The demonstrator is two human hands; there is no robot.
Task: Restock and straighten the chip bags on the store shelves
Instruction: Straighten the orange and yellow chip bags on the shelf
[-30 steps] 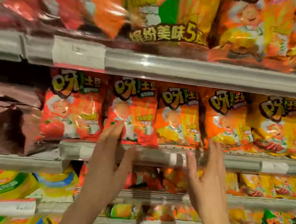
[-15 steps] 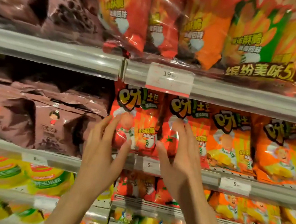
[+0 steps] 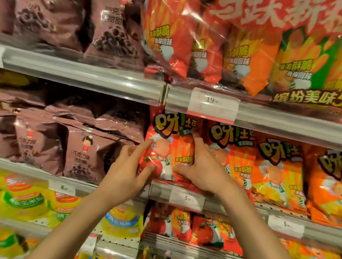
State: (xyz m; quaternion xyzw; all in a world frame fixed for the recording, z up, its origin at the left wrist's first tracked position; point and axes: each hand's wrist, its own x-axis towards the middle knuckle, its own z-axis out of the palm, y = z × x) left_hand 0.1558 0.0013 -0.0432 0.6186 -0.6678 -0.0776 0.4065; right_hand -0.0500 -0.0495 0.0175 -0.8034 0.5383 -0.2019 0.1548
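Both hands are working on the red chip bag point(image 3: 169, 148) at the left end of its row on the middle shelf point(image 3: 272, 121), standing just right of the brown snack bags point(image 3: 83, 149) and just left of the next orange-red bag point(image 3: 232, 157). From the left hand point(image 3: 127, 173) the bag is lying toward one o'clock; from the right hand point(image 3: 201, 170) it is lying toward ten o'clock, so the bag is sitting between the two, its long axis running twelve to six, close to upright with its base on the shelf lip above the price tag point(image 3: 187, 198). The left hand is reaching in with spread fingers, index tip touching the bag's left edge and thumb pressing its lower front; it is not closed around anything. The right hand is lying flat and open-fingered on the bag's right half, thumb pointing toward nine o'clock along the bottom, palm overlapping the seam with the neighbour. Neither hand looks nearer; both are already in contact, bracketing the bag from its sides. The bag is looking glossy and puffed, red with a tomato picture low at the left, a cartoon chef, and bold yellow lettering across the top. The likely need is a squeeze inward from both sides to square it.
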